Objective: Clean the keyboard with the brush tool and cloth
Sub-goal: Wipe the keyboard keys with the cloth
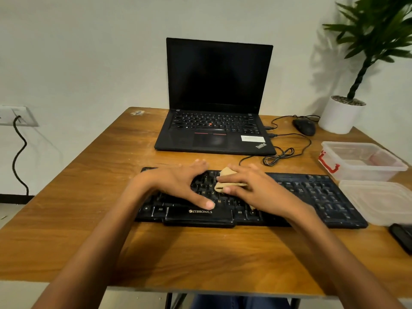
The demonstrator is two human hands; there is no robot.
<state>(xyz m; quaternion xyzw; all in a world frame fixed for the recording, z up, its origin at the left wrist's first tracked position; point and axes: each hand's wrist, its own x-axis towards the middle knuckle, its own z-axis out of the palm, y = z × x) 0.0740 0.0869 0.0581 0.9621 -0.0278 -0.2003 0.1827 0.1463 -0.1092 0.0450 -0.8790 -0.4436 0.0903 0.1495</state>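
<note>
On the near table, the right hand (252, 188) pinches the folded cloth (225, 182) against the keyboard (312, 197) middle, the left hand (178, 184) spread flat, empty, steadying it: wiping underway, right side apparently remaining, no brush visible.

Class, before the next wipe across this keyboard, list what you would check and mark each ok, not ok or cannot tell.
1. Cloth under the right hand, on the keys: ok.
2. Left hand steadying the keyboard: ok.
3. Right end of the keyboard free of the tub lid: cannot tell, they look very close.
4. Cables behind, off the keys: ok.
5. Brush within reach: cannot tell, none identifiable.
</note>
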